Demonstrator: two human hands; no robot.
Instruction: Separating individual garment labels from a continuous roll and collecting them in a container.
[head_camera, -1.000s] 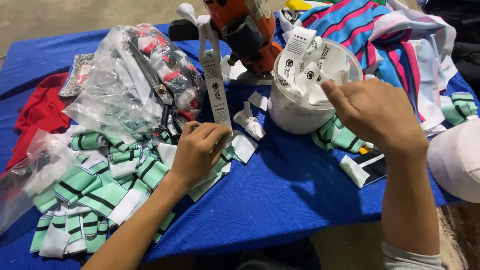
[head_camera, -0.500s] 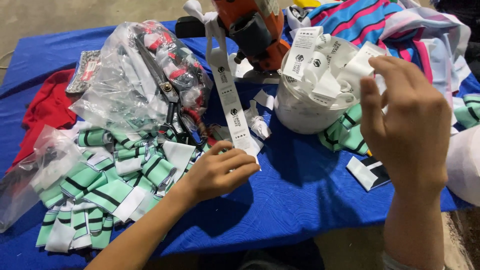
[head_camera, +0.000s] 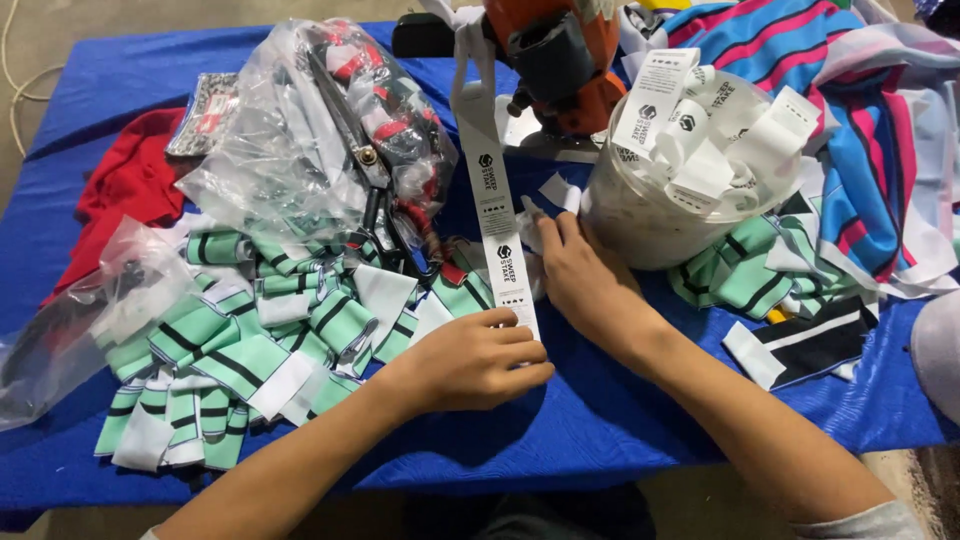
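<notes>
blue tabletop (head_camera: 620, 430) carried striped cuff pieces (head_camera: 250, 330). white label strip (head_camera: 495, 210), thin, limp, light, ran up from the machine; best pinched near its lower end. left hand (head_camera: 470, 360) closed on that end; right hand (head_camera: 580, 270) lay loosely open, steadying beside it.

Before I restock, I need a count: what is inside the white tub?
The white tub is heaped with loose white printed labels rising past its rim. What lies under the top layer is covered, so no count is possible.
</notes>
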